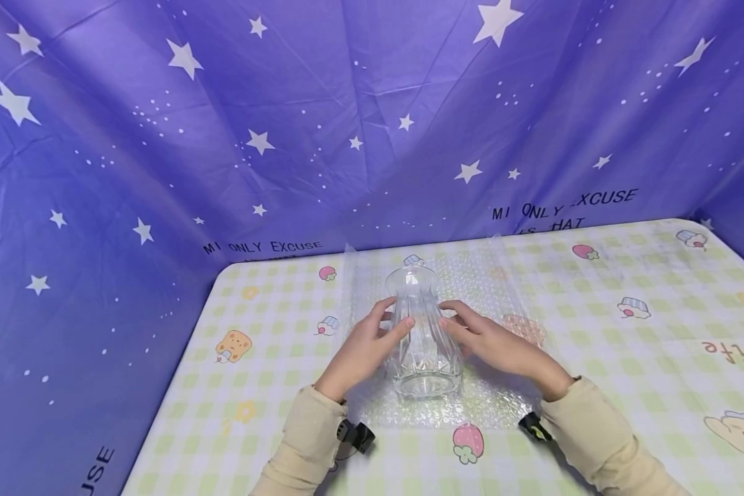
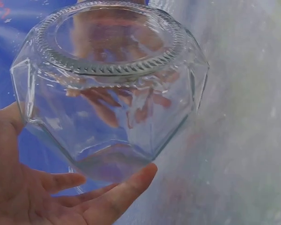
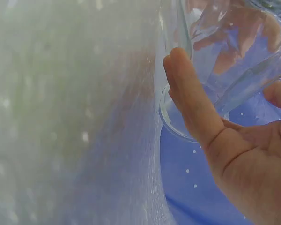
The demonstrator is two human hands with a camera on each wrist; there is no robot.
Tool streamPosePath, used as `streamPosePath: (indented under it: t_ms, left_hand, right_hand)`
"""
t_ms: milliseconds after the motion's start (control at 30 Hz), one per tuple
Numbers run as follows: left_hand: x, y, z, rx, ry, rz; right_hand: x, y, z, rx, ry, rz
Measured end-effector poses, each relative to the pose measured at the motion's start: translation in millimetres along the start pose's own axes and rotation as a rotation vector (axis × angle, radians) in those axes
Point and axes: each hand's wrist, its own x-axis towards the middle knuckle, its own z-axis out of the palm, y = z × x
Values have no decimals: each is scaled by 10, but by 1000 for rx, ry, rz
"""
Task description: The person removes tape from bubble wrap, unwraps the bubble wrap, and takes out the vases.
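Note:
A clear glass vase (image 1: 426, 358), with a flared mouth and faceted sides, lies lengthwise over a sheet of bubble wrap (image 1: 483, 275). Its mouth points to the back and its thick round base (image 2: 107, 68) to the front. At its left side, my left hand (image 1: 368, 341) holds it, thumb over the top. My right hand (image 1: 486, 337) holds the opposite side, its fingers (image 3: 192, 98) along the glass near the narrow neck. Whether the vase rests fully on the wrap cannot be told.
Beneath the wrap is a table with a green-and-white checked cloth (image 1: 192, 399) printed with cartoons. A purple-blue curtain (image 1: 322, 172) with white stars hangs behind and at the sides. Black straps with small devices (image 1: 356, 436) sit at both wrists.

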Motion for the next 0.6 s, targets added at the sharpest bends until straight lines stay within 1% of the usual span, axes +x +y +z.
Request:
streamPosePath:
  t_ms: [133, 267, 600]
  left_hand:
    - [5, 1, -13, -21, -3, -4]
    - [-1, 16, -26, -32, 0, -6]
    - [-35, 76, -27, -112, 11, 5]
  right_hand:
    - [5, -11, -13, 58, -8, -3]
    - [-2, -37, -20, 89, -7, -10]
    - [-26, -38, -30, 105, 8, -6]
